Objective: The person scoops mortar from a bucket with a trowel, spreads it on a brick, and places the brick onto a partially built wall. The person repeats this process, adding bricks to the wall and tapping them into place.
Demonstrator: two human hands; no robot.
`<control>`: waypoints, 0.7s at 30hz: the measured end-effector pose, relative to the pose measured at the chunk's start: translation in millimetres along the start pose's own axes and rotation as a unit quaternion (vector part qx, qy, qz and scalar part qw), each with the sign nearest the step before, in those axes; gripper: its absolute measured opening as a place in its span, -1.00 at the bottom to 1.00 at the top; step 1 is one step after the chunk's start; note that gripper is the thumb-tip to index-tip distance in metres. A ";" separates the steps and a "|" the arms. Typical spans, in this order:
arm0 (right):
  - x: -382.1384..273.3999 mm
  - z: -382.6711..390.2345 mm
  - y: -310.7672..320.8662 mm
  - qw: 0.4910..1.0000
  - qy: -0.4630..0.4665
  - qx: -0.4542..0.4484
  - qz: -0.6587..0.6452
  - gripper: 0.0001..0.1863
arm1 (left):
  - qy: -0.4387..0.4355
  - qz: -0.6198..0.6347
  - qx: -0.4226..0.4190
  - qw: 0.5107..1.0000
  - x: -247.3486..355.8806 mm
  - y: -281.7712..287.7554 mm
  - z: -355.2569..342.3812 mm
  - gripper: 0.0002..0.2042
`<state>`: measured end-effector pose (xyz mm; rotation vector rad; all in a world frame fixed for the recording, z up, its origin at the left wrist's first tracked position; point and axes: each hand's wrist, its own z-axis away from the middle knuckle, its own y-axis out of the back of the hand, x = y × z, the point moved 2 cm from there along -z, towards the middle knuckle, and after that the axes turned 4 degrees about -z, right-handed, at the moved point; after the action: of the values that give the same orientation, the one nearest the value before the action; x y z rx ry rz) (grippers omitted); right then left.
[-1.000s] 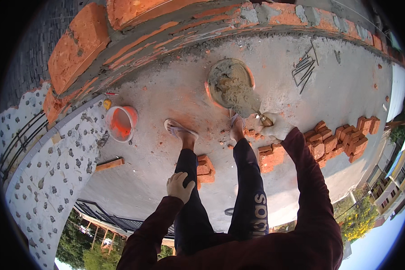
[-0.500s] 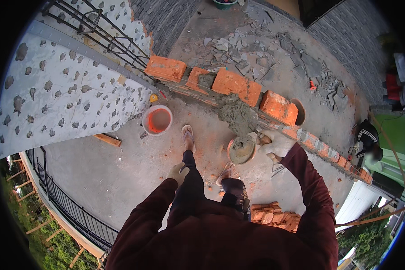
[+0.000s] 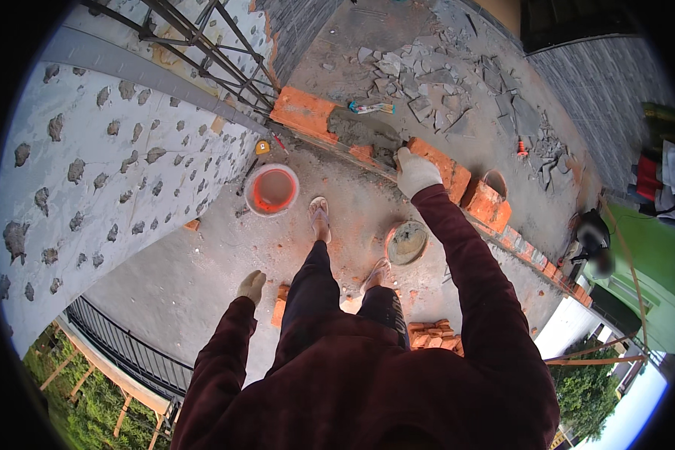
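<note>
grey mortar (image 3: 361, 129) now meets the right hand (image 3: 415, 172), grip unclear; left hand (image 3: 251, 286) hangs loosely curled.

Grey wet mortar (image 3: 361, 129) lies spread atop the orange brick course (image 3: 307, 112).

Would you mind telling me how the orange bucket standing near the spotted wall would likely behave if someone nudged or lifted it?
The orange bucket stands upright on flat concrete with a wide round mouth, so a nudge would probably slide it rather than tip it. It seems to hold reddish liquid, so it is likely heavy for its size and could slosh. On its side, it would probably roll.
</note>
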<state>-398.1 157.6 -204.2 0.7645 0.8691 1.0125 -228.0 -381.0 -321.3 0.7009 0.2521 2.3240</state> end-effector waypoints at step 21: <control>19.4 7.8 39.1 0.818 -0.179 -0.329 -0.437 -0.69 | -0.101 0.009 -0.123 0.987 106.9 -29.7 -94.0 -0.45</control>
<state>-401.0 187.9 -172.0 -0.0883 0.3901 0.2586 -329.0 -286.5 -366.1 0.8062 -0.1312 2.2299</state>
